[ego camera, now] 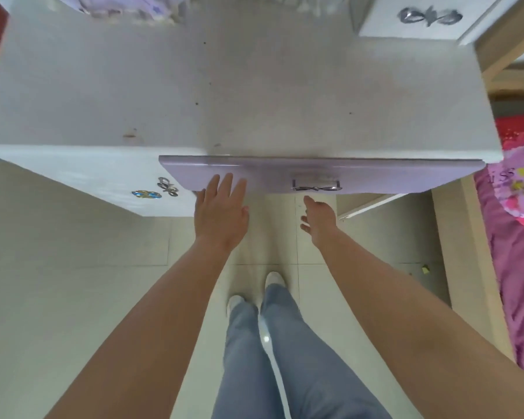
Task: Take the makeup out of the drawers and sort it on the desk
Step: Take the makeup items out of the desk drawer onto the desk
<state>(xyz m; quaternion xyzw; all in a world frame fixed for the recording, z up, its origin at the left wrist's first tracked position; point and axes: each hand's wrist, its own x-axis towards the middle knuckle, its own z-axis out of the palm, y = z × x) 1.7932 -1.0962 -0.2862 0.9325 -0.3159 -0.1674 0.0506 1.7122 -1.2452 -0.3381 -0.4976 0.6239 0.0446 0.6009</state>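
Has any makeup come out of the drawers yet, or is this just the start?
Just the start. No makeup shows on the desk top. The lilac drawer front looks shut; the left hand reaches its face and the right hand hovers below the handle. Opening, unloading and sorting remain.

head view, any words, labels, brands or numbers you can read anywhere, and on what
None can be read.
The pink bedcover at the right has marks that may be letters, too blurred to read.
The butterfly sticker on the white cabinet front is a picture only, no text.
The purple drawer front, its bow-shaped handle and the desk top carry no writing.
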